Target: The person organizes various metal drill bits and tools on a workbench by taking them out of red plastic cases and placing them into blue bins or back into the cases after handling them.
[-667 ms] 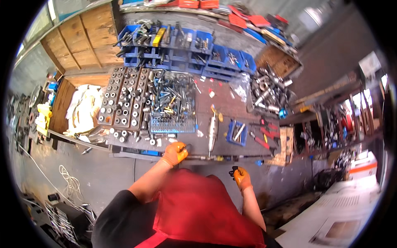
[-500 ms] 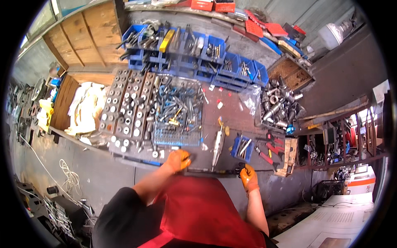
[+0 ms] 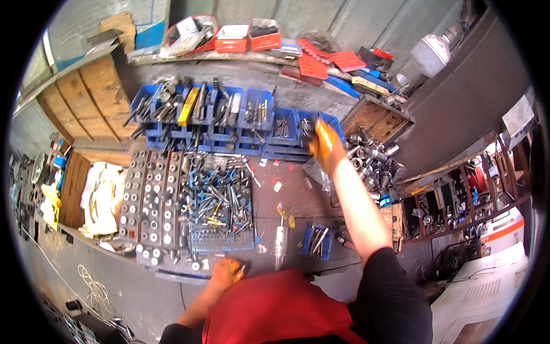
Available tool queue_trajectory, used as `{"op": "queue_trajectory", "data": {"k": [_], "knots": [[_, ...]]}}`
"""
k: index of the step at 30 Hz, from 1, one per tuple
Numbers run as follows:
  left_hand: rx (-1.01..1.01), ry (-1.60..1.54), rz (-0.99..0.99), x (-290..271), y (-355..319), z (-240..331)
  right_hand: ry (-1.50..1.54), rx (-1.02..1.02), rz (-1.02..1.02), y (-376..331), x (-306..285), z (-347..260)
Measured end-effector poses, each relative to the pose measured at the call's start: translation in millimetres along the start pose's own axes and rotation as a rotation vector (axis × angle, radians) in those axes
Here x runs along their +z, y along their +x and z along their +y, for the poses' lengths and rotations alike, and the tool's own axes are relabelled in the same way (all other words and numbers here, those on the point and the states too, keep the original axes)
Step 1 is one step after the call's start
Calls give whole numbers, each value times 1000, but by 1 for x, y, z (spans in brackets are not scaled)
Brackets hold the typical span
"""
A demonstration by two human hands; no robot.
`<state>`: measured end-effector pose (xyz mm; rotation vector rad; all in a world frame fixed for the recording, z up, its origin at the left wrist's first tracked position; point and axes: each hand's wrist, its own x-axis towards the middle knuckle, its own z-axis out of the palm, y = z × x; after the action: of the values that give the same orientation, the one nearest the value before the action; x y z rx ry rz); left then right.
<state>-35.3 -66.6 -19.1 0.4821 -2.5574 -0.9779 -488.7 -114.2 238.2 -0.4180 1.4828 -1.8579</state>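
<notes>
My left hand (image 3: 227, 271), in an orange glove, is closed at the table's front edge, with a small metal piece (image 3: 240, 272) showing at its fingers. Stretched out to the far side, my gloved right hand (image 3: 327, 148) is at the right end of the blue parts bins (image 3: 238, 129). Its fingers look bent round something dark, blurred and partly hidden. Between my arms lies a silver cylindrical tool (image 3: 281, 243). A small blue bin (image 3: 317, 242) with metal rods stands right of it, near my right forearm.
Left of centre are a tray of loose cutters and bits (image 3: 220, 200) and racks of round metal holders (image 3: 150, 200). A pile of metal chucks (image 3: 375, 163) lies beyond my right forearm. A wooden box with cloths (image 3: 103, 198) stands far left; a lamp (image 3: 431, 54) hangs upper right.
My right hand has gone from the table's front edge to the far blue bins. My left hand stays closed near the front edge. The whole view has shifted.
</notes>
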Motion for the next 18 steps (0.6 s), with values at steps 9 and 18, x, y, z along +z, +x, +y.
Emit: {"op": "queue_trajectory", "data": {"k": [9,18], "knots": [[4,70,-49,7,-2,-4,1,-150,530,165,24,-74],[17,92,-94,38,-6,-34,-605,-240,566,210,-17,-161]]}}
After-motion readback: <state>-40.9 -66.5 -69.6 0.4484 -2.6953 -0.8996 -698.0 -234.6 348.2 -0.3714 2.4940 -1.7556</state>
